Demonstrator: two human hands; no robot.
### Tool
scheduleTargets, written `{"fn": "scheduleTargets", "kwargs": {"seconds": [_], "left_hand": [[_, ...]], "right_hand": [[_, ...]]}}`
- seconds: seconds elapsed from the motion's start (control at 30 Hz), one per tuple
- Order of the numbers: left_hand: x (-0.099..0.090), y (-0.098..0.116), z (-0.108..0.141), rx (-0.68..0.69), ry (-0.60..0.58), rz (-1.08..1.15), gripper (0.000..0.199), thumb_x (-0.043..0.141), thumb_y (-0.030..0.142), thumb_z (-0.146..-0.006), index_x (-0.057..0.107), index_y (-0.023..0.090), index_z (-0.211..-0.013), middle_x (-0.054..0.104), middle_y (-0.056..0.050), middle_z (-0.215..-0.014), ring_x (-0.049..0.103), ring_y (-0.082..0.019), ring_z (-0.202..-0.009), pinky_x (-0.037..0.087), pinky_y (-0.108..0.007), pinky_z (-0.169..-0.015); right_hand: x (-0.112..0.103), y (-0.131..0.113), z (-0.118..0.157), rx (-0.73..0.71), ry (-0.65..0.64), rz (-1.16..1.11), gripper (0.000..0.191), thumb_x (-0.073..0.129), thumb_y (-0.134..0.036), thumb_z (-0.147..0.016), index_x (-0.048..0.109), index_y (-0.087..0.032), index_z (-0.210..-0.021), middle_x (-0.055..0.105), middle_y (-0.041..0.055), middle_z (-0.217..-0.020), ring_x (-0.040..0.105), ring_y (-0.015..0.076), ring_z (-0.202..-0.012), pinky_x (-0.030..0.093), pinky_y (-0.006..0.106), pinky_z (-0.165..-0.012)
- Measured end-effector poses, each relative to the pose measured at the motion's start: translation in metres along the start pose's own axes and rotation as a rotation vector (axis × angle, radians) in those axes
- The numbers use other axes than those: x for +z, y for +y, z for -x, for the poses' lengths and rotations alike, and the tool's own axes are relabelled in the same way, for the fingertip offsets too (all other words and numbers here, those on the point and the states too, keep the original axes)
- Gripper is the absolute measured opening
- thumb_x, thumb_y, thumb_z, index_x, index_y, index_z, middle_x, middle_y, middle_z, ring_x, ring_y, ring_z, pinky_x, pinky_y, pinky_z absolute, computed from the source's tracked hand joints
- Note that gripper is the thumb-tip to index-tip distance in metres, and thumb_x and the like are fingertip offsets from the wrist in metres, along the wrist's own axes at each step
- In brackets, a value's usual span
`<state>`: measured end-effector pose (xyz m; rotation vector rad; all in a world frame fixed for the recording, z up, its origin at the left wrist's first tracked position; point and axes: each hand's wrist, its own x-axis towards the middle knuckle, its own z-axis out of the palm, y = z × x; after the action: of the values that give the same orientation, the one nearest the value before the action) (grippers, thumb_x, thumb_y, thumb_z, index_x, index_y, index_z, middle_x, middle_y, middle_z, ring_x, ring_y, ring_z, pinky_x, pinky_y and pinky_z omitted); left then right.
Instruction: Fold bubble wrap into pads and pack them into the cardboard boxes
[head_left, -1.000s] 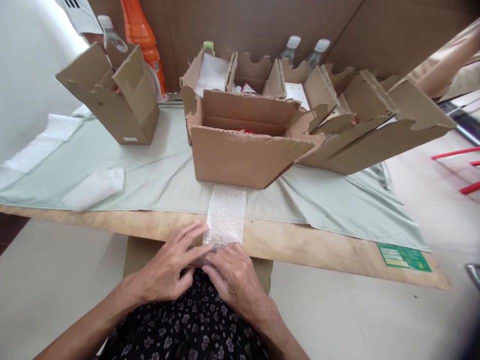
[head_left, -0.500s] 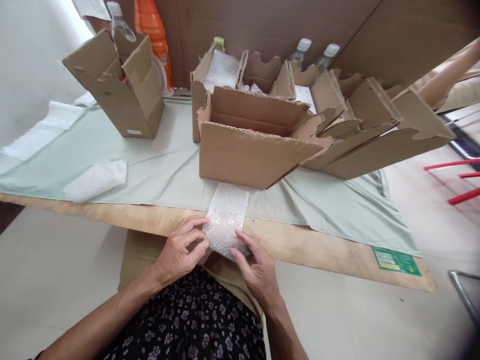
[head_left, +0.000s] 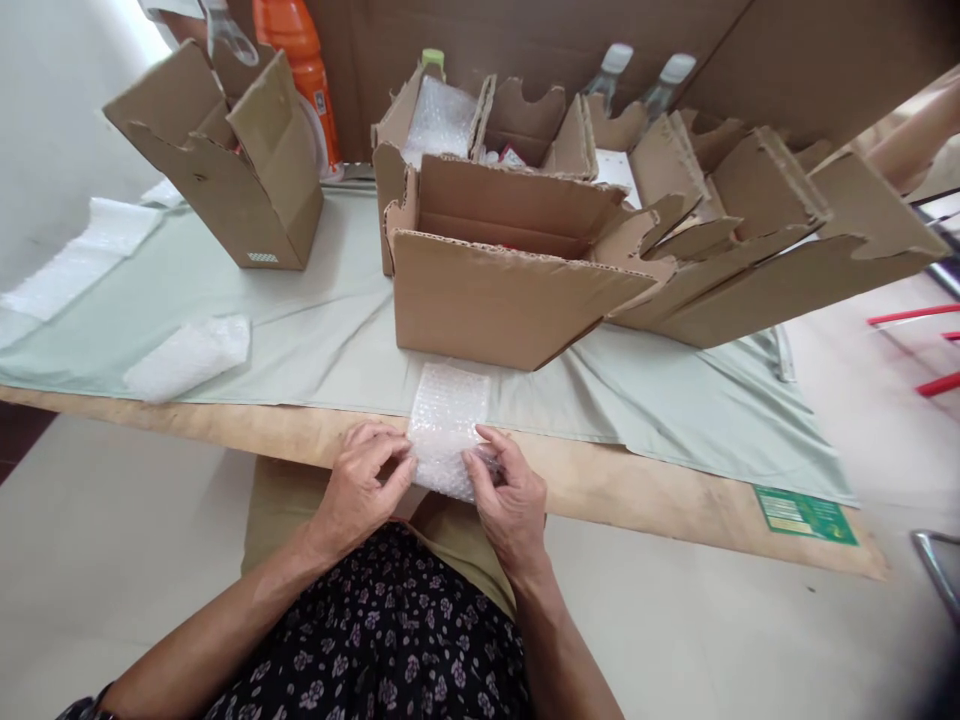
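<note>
A flat piece of bubble wrap (head_left: 450,410) lies over the table's front edge, directly before me. My left hand (head_left: 367,475) grips its left side, thumb and fingers pinched at the margin. On the opposite side, my right hand (head_left: 506,490) pinches the right margin between thumb and forefinger. The near end of the wrap hangs slightly past the wooden edge towards my lap. Just behind it stands an open cardboard box (head_left: 517,305), which neither hand touches. Whether anything lies inside the wrap I cannot tell.
A bubble-wrapped bundle (head_left: 191,358) lies to the left, and a tall cardboard box (head_left: 277,195) stands behind it. More open cardboard boxes (head_left: 757,270) stand at the back right. An orange bottle (head_left: 296,60) is at the back. A person's arm (head_left: 911,140) shows far right.
Both hands have moved slightly away from me, and the near end of the bubble wrap has come up closer to the table edge. The camera view has shifted a little.
</note>
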<state>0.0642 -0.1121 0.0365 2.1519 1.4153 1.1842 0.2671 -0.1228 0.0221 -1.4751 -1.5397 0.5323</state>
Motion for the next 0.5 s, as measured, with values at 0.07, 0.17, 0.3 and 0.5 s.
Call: {"fn": "scheduleTargets", "kwargs": {"seconds": [0.07,0.17,0.3,0.5], "left_hand": [[0.003,0.0,0.001,-0.003,0.022,-0.023,0.01,0.065,0.016,-0.096,0.068,0.02,-0.105,0.073,-0.003,-0.089,0.067,-0.022,-0.095,0.054,-0.041,-0.091],[0.006,0.001,0.003,-0.023,0.029,-0.047,0.026,0.063,0.015,-0.097,0.064,0.02,-0.122,0.069,-0.001,-0.084,0.065,-0.023,-0.094,0.052,-0.042,-0.094],[0.008,0.001,0.007,-0.054,0.031,-0.054,0.037,0.059,0.013,-0.097,0.059,0.02,-0.133,0.066,-0.002,-0.086,0.063,-0.023,-0.095,0.052,-0.043,-0.096],[0.01,-0.002,0.01,-0.043,0.017,-0.055,0.041,0.052,0.012,-0.1,0.054,0.02,-0.14,0.07,-0.009,-0.109,0.064,-0.025,-0.106,0.053,-0.043,-0.098]], "right_hand": [[0.005,0.002,-0.005,-0.071,0.012,0.108,0.026,0.062,-0.033,-0.1,0.072,-0.021,-0.121,0.079,0.0067,-0.097,0.074,0.0182,-0.079,0.062,0.032,-0.078],[0.006,0.005,-0.008,-0.192,0.056,0.222,0.026,0.062,-0.034,-0.101,0.071,-0.02,-0.121,0.078,0.0087,-0.101,0.074,0.0205,-0.085,0.061,0.034,-0.08],[-0.011,0.002,0.001,-0.326,0.14,0.287,0.03,0.066,-0.026,-0.098,0.066,-0.023,-0.128,0.074,0.0102,-0.111,0.071,0.0238,-0.101,0.059,0.04,-0.088],[-0.023,-0.007,0.019,-0.48,-0.069,0.341,0.035,0.07,-0.027,-0.095,0.063,-0.023,-0.13,0.071,0.0122,-0.129,0.065,0.0285,-0.12,0.052,0.046,-0.098]]}}
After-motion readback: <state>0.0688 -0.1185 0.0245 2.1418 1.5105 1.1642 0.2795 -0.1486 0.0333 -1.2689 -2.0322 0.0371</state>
